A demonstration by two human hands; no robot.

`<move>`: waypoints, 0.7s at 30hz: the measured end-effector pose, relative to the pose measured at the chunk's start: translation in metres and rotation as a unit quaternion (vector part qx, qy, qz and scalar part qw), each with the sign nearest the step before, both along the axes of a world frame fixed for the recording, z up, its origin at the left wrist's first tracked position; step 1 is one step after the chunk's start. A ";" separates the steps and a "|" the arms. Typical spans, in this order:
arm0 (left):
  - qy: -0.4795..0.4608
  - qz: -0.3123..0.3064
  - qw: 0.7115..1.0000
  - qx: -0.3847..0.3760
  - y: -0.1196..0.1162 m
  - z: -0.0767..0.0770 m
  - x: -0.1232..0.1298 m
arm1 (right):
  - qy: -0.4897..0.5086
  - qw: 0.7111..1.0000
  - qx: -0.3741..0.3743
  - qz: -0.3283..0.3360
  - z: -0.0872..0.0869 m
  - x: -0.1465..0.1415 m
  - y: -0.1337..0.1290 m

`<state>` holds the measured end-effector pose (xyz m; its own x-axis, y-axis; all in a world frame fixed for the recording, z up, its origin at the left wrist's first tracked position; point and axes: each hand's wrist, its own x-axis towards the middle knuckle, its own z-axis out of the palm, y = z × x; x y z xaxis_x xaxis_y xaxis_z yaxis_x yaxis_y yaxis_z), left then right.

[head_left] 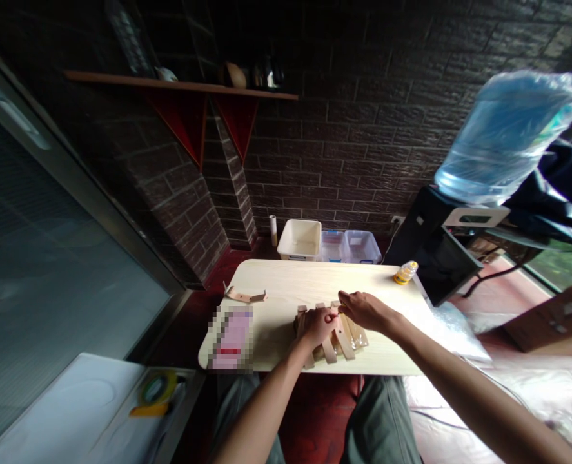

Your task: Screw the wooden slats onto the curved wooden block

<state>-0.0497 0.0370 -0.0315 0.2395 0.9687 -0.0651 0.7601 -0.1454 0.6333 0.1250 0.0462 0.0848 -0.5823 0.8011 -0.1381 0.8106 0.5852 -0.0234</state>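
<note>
Near the table's front edge lies a slatted wooden piece (330, 348), its pale strips running across something brown in clear plastic. My left hand (318, 327) is closed on top of it, with a small red thing (332, 317) at the fingertips whose kind is too small to tell. Just to the right, my right hand (363, 309) is closed in a pinch over the far edge of the slats. What its fingers hold is hidden. Both hands are close together, the right one slightly farther away.
On the pale table (276, 277) lie a bent wooden part (245, 297), a blurred-out pink item (232, 338) and a yellow-and-clear container (405, 272). Plastic bins (300, 240) stand behind the table. At the right are a water dispenser (428, 238) and a cardboard box (556, 320).
</note>
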 end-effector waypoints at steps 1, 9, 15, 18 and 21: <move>-0.002 -0.005 1.000 0.016 0.000 0.000 0.000 | -0.002 1.000 0.001 -0.004 -0.002 0.000 0.000; -0.012 -0.015 0.999 0.049 0.001 -0.005 0.001 | -0.013 0.999 0.003 -0.037 -0.005 -0.003 0.005; 0.005 -0.010 0.998 0.061 0.001 -0.002 0.001 | -0.002 0.999 0.002 -0.050 -0.007 -0.001 0.007; 0.018 -0.009 0.998 0.058 0.001 -0.002 0.001 | 0.013 0.999 -0.005 -0.041 -0.006 0.004 0.008; 0.012 -0.010 0.998 0.056 0.001 -0.002 0.001 | 0.040 0.999 -0.024 -0.014 -0.003 0.008 0.009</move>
<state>-0.0490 0.0375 -0.0338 0.2589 0.9652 0.0374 0.7716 -0.2299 0.5931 0.1330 0.0548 0.0817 -0.5709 0.8105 -0.1311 0.8208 0.5592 -0.1169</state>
